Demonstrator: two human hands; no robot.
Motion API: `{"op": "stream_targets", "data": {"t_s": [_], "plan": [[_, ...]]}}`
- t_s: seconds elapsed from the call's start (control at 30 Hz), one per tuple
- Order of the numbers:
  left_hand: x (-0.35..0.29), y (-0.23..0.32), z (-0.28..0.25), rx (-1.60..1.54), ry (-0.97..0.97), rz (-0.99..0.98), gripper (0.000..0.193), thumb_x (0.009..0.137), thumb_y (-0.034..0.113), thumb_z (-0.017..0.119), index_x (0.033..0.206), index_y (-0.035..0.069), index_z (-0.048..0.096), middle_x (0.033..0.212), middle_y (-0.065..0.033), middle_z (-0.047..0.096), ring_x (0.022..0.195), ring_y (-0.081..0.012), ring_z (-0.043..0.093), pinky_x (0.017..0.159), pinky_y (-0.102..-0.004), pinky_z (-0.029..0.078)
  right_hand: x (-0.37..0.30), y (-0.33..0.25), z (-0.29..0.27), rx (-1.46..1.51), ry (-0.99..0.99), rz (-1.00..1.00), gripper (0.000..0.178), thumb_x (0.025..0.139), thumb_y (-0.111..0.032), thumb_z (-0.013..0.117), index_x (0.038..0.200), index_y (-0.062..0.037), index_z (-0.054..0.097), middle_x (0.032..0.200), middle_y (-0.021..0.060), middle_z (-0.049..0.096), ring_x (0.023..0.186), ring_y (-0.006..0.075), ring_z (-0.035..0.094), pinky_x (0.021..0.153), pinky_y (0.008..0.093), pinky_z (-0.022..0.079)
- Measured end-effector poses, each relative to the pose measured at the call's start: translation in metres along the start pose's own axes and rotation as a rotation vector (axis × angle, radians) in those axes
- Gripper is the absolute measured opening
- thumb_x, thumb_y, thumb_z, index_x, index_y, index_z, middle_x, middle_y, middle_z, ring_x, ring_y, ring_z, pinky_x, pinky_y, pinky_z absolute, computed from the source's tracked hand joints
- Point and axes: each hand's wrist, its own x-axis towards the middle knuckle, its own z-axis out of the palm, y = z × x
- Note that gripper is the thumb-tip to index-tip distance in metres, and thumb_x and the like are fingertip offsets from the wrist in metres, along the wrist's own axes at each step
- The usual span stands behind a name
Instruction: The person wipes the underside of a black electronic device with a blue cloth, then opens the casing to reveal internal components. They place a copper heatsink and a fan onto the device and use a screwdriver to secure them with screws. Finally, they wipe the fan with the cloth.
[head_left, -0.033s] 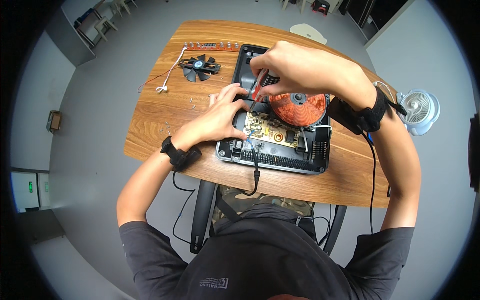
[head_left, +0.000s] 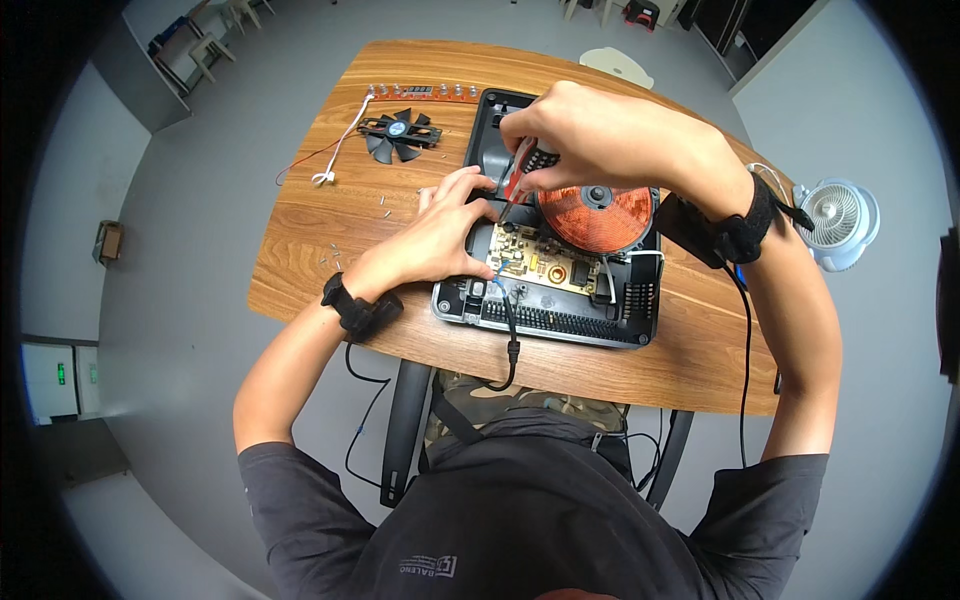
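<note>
An opened induction cooktop base [head_left: 570, 328] lies on the table, its black shell exposing a tan circuit board [head_left: 535, 258] and a round copper coil [head_left: 597, 218]. My right hand [head_left: 545, 135] is closed round a red and black screwdriver [head_left: 522, 170], tilted with its tip down at the board's far left corner. At the left edge of the base, my left hand [head_left: 450, 228] rests with thumb and index finger spread, touching around the board's left side. A black power cord [head_left: 513, 345] with blue wire ends runs from near my left thumb over the table's front edge.
Left of the base lie a black fan [head_left: 400, 134], a narrow red circuit strip [head_left: 425, 93] with a white cable [head_left: 345, 140], and several small screws [head_left: 333, 255]. A pale desk fan [head_left: 832, 215] stands at the right. Black cables [head_left: 745, 370] hang from both wristbands.
</note>
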Motion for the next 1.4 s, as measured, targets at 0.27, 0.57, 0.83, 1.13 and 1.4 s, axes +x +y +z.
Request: {"op": "stream_targets", "data": {"t_s": [0.27, 0.57, 0.83, 1.13, 1.4], "plan": [[0.0, 0.001, -0.001, 0.001, -0.01, -0.012, 0.069, 0.065, 0.032, 0.095, 0.12, 0.004, 0.065, 0.154, -0.0149, 0.038, 0.154, -0.0374, 0.019, 0.12, -0.0561, 0.023, 0.001, 0.005, 0.004, 0.008, 0.007, -0.014, 0.029, 0.086, -0.017, 0.078, 0.106, 0.0002, 0.066, 0.074, 0.0183, 0.067, 0.074, 0.0373, 0.068, 0.068, 0.0445, 0.054], [0.0, -0.001, 0.002, 0.0, 0.004, -0.008, 0.07, 0.064, 0.032, 0.095, 0.121, 0.005, 0.064, 0.152, -0.0151, 0.04, 0.154, -0.0371, 0.02, 0.119, -0.0555, 0.023, 0.008, -0.007, 0.005, -0.112, -0.08, 0.1, 0.038, 0.091, -0.029, 0.076, 0.102, 0.0062, 0.065, 0.076, 0.0224, 0.068, 0.076, 0.0413, 0.068, 0.067, 0.0474, 0.055], [0.0, -0.002, 0.002, 0.007, -0.002, -0.005, 0.07, 0.062, 0.032, 0.096, 0.12, 0.007, 0.065, 0.151, -0.0144, 0.042, 0.153, -0.0372, 0.021, 0.117, -0.054, 0.025, 0.013, -0.017, 0.0, -0.131, -0.152, 0.287, 0.044, 0.095, -0.035, 0.069, 0.108, 0.0054, 0.057, 0.081, 0.0231, 0.068, 0.08, 0.0428, 0.068, 0.07, 0.0492, 0.055], [0.0, -0.002, 0.004, 0.023, 0.008, -0.017, 0.069, 0.062, 0.031, 0.095, 0.12, 0.006, 0.065, 0.148, -0.0156, 0.041, 0.148, -0.0375, 0.027, 0.116, -0.0518, 0.027, 0.018, -0.023, -0.001, -0.14, -0.214, 0.19, 0.037, 0.096, -0.03, 0.065, 0.093, 0.0055, 0.072, 0.083, 0.0223, 0.073, 0.078, 0.0393, 0.072, 0.073, 0.0473, 0.058], [0.002, -0.006, 0.003, 0.01, -0.037, -0.038, 0.07, 0.062, 0.035, 0.095, 0.12, 0.007, 0.067, 0.151, -0.0123, 0.041, 0.154, -0.0356, 0.019, 0.115, -0.0625, 0.023, 0.021, -0.024, 0.007, -0.152, 0.008, 0.318, 0.047, 0.098, -0.042, 0.062, 0.098, 0.0052, 0.069, 0.09, 0.0259, 0.07, 0.085, 0.0432, 0.071, 0.077, 0.0506, 0.058]]}}
